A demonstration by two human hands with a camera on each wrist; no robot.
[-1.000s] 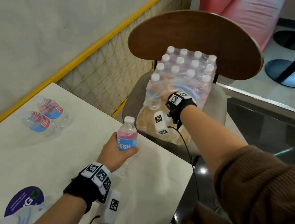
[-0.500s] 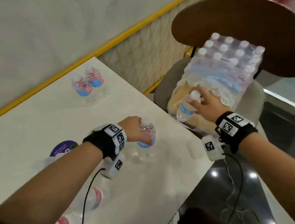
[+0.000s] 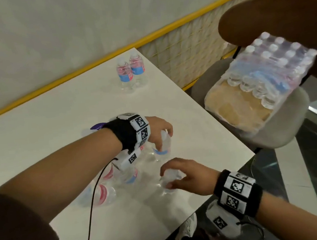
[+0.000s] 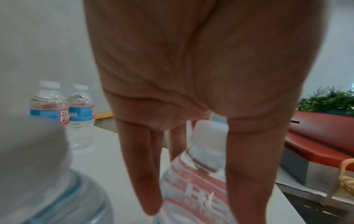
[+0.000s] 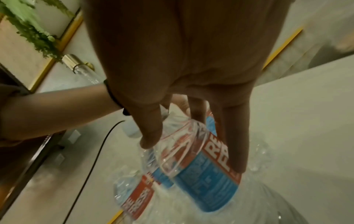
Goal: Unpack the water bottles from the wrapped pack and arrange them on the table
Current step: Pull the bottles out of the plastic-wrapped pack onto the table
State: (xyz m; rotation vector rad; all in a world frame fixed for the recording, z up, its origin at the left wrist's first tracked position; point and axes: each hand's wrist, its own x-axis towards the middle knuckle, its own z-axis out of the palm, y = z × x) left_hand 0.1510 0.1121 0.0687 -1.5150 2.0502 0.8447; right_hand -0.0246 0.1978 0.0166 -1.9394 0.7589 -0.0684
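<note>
My left hand (image 3: pixel 163 137) grips an upright water bottle (image 3: pixel 164 147) from above, around its neck, on the white table (image 3: pixel 54 120); in the left wrist view its fingers (image 4: pixel 147 189) straddle that bottle (image 4: pixel 193 186). My right hand (image 3: pixel 171 178) grips a second water bottle (image 3: pixel 169 184) from above, just in front of the first; the right wrist view shows its blue and red label (image 5: pixel 206 168). The wrapped pack (image 3: pixel 267 70) of bottles lies on the chair seat to the right, apart from both hands.
Two bottles (image 3: pixel 130 71) stand together at the table's far edge. Several more bottles (image 3: pixel 110 187) stand under my left forearm. A chair (image 3: pixel 286 126) with a round wooden back (image 3: pixel 280 17) sits off the table's right edge. A yellow rail (image 3: pixel 87 66) runs behind.
My right hand has carried a bottle from the pack on the chair over to the table, beside the left hand's bottle. My left hand still holds its bottle upright on the table.
</note>
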